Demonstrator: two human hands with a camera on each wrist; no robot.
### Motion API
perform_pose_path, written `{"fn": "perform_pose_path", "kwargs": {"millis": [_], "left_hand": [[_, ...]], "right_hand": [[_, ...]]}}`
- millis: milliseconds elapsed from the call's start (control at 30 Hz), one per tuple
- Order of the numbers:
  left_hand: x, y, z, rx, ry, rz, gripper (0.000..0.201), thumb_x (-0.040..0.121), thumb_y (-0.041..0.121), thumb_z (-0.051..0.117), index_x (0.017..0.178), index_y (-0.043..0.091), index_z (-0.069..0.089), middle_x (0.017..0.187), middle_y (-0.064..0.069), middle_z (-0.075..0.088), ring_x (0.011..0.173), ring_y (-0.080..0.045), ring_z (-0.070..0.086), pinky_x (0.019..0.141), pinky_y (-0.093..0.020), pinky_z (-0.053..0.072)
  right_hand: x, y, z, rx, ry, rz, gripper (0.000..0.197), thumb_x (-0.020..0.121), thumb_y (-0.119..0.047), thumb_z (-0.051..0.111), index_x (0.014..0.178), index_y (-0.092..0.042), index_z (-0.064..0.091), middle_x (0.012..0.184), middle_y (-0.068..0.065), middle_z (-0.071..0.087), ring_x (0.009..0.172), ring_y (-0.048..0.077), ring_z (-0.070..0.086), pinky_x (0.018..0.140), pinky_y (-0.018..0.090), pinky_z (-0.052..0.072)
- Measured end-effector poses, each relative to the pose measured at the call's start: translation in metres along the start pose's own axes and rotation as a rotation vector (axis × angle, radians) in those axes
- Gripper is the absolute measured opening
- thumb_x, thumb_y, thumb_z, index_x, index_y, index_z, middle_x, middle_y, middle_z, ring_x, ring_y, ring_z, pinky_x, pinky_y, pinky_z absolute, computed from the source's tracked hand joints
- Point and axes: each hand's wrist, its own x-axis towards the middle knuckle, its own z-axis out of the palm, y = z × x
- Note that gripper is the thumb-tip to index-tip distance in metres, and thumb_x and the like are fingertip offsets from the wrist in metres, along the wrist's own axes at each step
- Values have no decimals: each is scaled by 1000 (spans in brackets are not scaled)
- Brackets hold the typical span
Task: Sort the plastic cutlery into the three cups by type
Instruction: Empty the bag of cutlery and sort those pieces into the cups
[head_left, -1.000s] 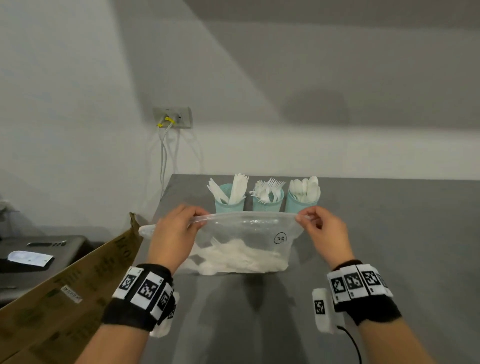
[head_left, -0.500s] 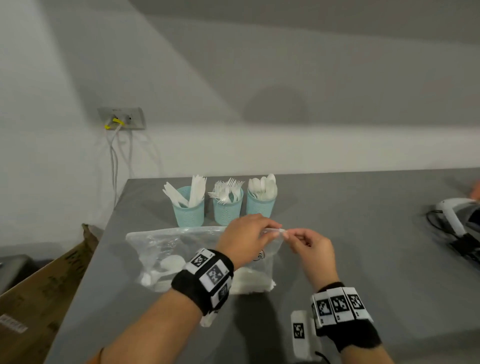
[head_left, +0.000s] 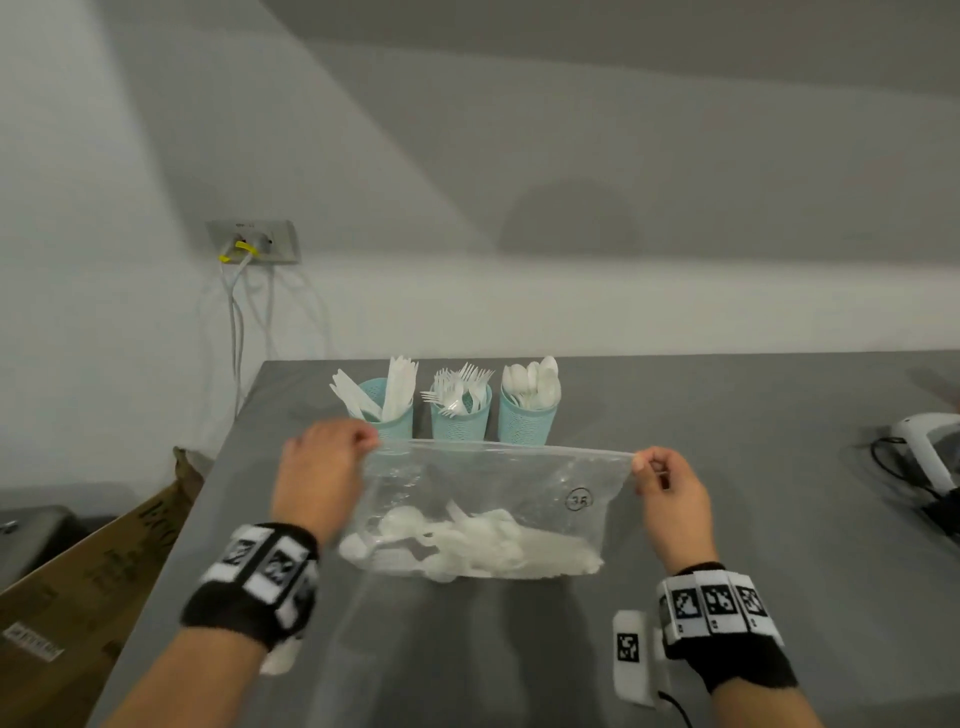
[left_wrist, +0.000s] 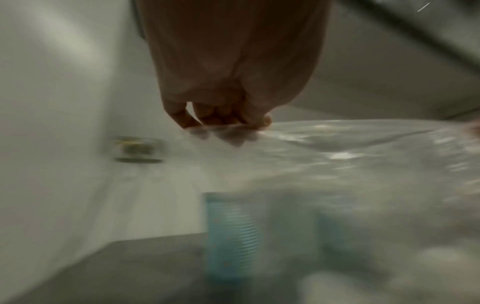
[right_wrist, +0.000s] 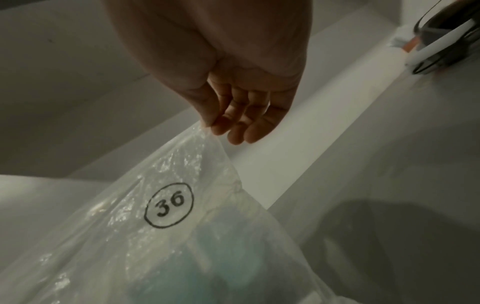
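Note:
A clear plastic bag (head_left: 493, 499) marked 36 hangs upright above the grey table (head_left: 753, 467), with a heap of white plastic cutlery (head_left: 467, 545) in its bottom. My left hand (head_left: 358, 449) pinches its top left corner and my right hand (head_left: 641, 465) pinches its top right corner (right_wrist: 205, 129), stretching the top edge taut. Behind the bag stand three teal cups: knives (head_left: 389, 410) on the left, forks (head_left: 460, 415) in the middle, spoons (head_left: 527, 410) on the right. The left wrist view is blurred; my left hand (left_wrist: 233, 121) grips the bag (left_wrist: 350, 164) there.
A white and black device with cables (head_left: 930, 467) lies at the table's right edge. A cardboard box (head_left: 88, 587) stands beyond the table's left edge. A wall socket with cords (head_left: 254, 244) is at the back left.
Half a second ago both hands were close together at the bag's top right. My left hand has slid left along the top edge, and the bag now hangs stretched between both hands.

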Motion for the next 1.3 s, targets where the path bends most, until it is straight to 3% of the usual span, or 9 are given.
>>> {"fn": "perform_pose_path", "kwargs": {"millis": [300, 433, 533, 633, 800, 900, 1000, 1100, 1300], "left_hand": [[-29, -27, -27, -477, -109, -171, 15, 95, 35, 49, 106, 28, 55, 104, 12, 59, 99, -6, 55, 81, -22, 40], [-26, -14, -11, -171, -154, -153, 38, 94, 50, 40, 93, 32, 73, 86, 6, 54, 98, -17, 44, 86, -28, 31], [-23, -14, -7, -102, -51, -247, 16, 88, 28, 61, 96, 25, 75, 90, 0, 52, 97, -23, 51, 88, -32, 41], [-26, -16, -3, -300, -193, -245, 65, 76, 0, 66, 131, 31, 53, 113, 2, 40, 98, -17, 51, 81, -13, 42], [-30, -5, 28, -750, -324, -432, 66, 66, 7, 72, 118, 34, 44, 124, -2, 33, 109, -23, 55, 84, -33, 52], [-30, -1, 46, -502, -293, -612, 55, 75, 32, 78, 115, 11, 46, 123, -5, 28, 106, -22, 49, 93, -27, 40], [-35, -8, 55, -97, -430, -588, 79, 72, 51, 74, 129, 4, 44, 134, -9, 24, 115, -27, 47, 99, -34, 43], [-38, -13, 53, 231, -384, -463, 48, 80, 46, 59, 115, 14, 59, 125, -7, 31, 116, -25, 34, 93, -35, 42], [-38, -17, 61, 488, -328, -230, 38, 85, 53, 50, 99, 22, 68, 114, -4, 42, 109, -21, 41, 93, -33, 37]], "right_hand": [[-12, -25, 28, 138, -231, -103, 15, 90, -24, 62, 99, -34, 55, 104, -3, 58, 95, 13, 57, 83, 35, 50], [-14, -27, 51, -226, -252, -156, 13, 83, -28, 71, 90, -17, 75, 98, 0, 46, 104, 18, 45, 95, 32, 42], [-15, -25, 55, -403, -162, -124, 27, 82, -8, 65, 105, -20, 73, 106, 4, 41, 110, 26, 38, 95, 20, 25], [-14, -17, 53, -335, -272, 36, 63, 80, 4, 54, 131, -34, 54, 121, 6, 36, 110, 27, 44, 97, 24, 32], [-21, -13, 71, 365, -405, 475, 36, 91, 8, 41, 116, -16, 52, 97, 7, 57, 56, 21, 66, 50, 30, 48], [-18, -6, 86, 105, -388, 518, 17, 90, -21, 53, 85, -5, 56, 70, 14, 50, 45, 21, 53, 46, 26, 39], [-16, -6, 91, -544, -682, 391, 61, 75, -55, 66, 108, -5, 63, 102, 8, 58, 101, 25, 56, 92, 37, 44], [-14, 2, 92, -902, -657, 246, 43, 82, -40, 61, 113, -10, 62, 127, 7, 46, 119, 26, 42, 105, 37, 38], [-19, 6, 92, -993, -406, -248, 23, 92, -16, 44, 91, -11, 66, 109, 8, 51, 104, 24, 44, 93, 30, 39]]}}
